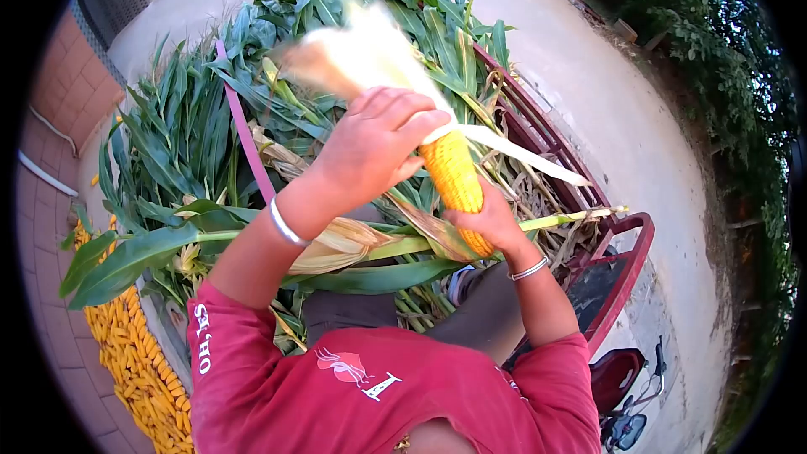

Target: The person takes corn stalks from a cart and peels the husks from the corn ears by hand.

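Observation:
My right hand (492, 217) is wrapped around the lower part of a yellow ear of corn (452, 170), which is tilted with its kernels bare. Across the ear's upper end, my left hand (378, 139) grips the pale corn husk (395, 63), blurred by motion and very bright. One white strip of husk sticks out to the right of the ear. Below my hands, another ear in dry brown husk (349, 244) lies on a green stalk across my lap. The fingertips of my left hand are partly hidden behind the ear.
Piled green corn stalks (181, 130) fill the cart before me, with a red metal rail (546, 130) on its right. A purple bar (244, 130) stands at left. Husked ears (147, 370) lie in a heap at lower left. A motorbike (626, 420) is at lower right.

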Action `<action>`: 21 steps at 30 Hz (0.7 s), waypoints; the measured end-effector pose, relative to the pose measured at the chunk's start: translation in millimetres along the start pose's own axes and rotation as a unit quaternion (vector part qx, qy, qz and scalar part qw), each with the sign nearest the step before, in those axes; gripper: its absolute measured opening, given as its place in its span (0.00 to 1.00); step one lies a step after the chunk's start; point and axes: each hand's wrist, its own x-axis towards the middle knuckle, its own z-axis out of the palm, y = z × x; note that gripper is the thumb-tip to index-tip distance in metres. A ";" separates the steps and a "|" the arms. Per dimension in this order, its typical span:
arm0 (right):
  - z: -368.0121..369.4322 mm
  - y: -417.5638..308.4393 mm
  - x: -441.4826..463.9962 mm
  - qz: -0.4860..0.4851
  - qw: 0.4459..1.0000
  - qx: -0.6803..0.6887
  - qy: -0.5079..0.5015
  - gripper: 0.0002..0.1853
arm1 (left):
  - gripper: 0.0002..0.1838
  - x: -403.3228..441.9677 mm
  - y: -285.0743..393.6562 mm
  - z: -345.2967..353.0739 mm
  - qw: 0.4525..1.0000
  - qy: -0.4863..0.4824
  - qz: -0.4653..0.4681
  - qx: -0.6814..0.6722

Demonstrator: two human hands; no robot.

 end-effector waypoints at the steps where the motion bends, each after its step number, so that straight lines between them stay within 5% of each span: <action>1: -2.4 3.7 2.1 0.010 0.998 0.063 0.022 0.31 | 0.26 -5.3 3.1 -3.4 0.998 0.044 -0.030 -0.046; 3: -9.8 5.8 0.7 0.035 0.996 0.077 0.035 0.31 | 0.26 -22.8 8.0 -9.9 0.944 -0.067 -0.239 -0.217; 7: -3.2 -14.9 -8.4 0.035 0.984 0.169 -0.033 0.32 | 0.26 -28.4 -11.3 22.1 0.878 -0.072 -0.311 -0.356; 9: 5.2 -12.2 -9.3 0.052 0.967 0.236 -0.082 0.32 | 0.29 -14.2 -14.1 28.1 0.731 -0.103 -0.267 -0.619; 13: 13.7 -16.2 -12.6 -0.015 0.980 0.198 -0.028 0.30 | 0.32 -12.7 -21.4 34.1 0.712 -0.419 -0.316 -0.465; 17: 11.6 -14.7 -15.4 -0.005 0.969 0.248 -0.022 0.28 | 0.33 -27.9 -5.4 34.2 0.714 -0.288 -0.313 -0.556; 19: 11.2 -14.1 -14.9 -0.023 0.922 0.385 -0.039 0.27 | 0.35 -37.3 -5.7 39.4 0.800 -0.196 -0.294 -0.485; 21: 14.0 -15.1 -14.2 -0.036 0.923 0.382 -0.039 0.28 | 0.35 -34.3 2.9 45.9 0.773 -0.169 -0.286 -0.541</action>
